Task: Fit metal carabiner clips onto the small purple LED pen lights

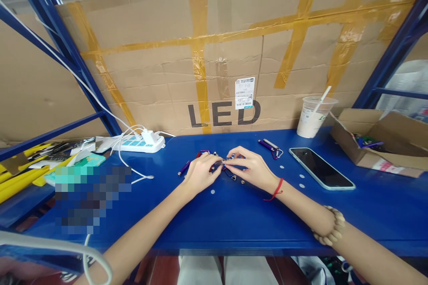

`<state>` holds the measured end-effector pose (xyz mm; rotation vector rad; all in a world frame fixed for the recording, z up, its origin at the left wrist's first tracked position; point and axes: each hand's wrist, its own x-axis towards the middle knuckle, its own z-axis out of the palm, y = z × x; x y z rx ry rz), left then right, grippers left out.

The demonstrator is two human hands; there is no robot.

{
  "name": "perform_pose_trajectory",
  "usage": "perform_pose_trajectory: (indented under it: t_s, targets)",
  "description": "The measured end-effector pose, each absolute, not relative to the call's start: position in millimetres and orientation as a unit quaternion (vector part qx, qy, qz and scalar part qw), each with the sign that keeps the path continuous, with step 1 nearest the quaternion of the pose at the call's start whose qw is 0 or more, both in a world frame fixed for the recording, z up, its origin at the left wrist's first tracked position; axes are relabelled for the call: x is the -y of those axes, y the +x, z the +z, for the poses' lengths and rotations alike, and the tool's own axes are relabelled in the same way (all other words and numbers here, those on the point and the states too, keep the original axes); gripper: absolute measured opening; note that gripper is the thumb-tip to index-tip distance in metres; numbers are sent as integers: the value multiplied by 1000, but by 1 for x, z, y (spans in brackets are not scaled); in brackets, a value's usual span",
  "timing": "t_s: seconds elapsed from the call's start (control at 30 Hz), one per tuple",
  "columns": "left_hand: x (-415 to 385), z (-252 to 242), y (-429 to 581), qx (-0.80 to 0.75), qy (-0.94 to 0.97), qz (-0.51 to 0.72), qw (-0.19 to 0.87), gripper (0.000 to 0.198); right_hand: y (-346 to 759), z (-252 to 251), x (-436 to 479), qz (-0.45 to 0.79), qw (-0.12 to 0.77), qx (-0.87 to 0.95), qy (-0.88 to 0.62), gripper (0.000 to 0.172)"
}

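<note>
My left hand [203, 170] and my right hand [253, 168] meet over the middle of the blue table, thumbs and fingers pinched together at the tips. Whatever sits between the fingertips is small and mostly hidden. Under and around them lies a loose group of small metal clasps [233, 177] and other tiny parts, partly covered by the fingers. A purple tube [184, 168] lies just left of my left hand. Beyond my right hand rest a slim purple tube [266, 144] and a silvery one, with a clip beside them.
Small whitish discs [302, 176] are scattered on the table [214, 227]. To the right are a phone [321, 168], a plastic cup with a straw [310, 118] and an open cardboard box [391, 162]. A power strip [138, 143] with white cables stands back left. Large cardboard [160, 80] walls the rear.
</note>
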<state>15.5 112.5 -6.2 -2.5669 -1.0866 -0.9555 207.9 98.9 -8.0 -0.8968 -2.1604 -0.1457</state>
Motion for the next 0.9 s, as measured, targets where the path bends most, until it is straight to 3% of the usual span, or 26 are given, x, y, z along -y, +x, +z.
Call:
perform_pose_trajectory:
  t_s: [0.27, 0.53, 0.73, 0.9]
  targets:
    - [-116, -8, 13, 368, -878, -296, 76, 15, 207, -4, -96, -23, 273, 871, -407, 28]
    - [-115, -8, 14, 388, -863, -309, 99, 14, 210, -1, -98, -42, 289, 821, -491, 31]
    - [-115, -7, 15, 393, -862, -307, 91, 14, 216, -13, -105, -42, 164, 817, -551, 36]
    - [-114, -6, 15, 387, -863, -312, 87, 16, 219, -21, -108, -44, 147, 827, -540, 36]
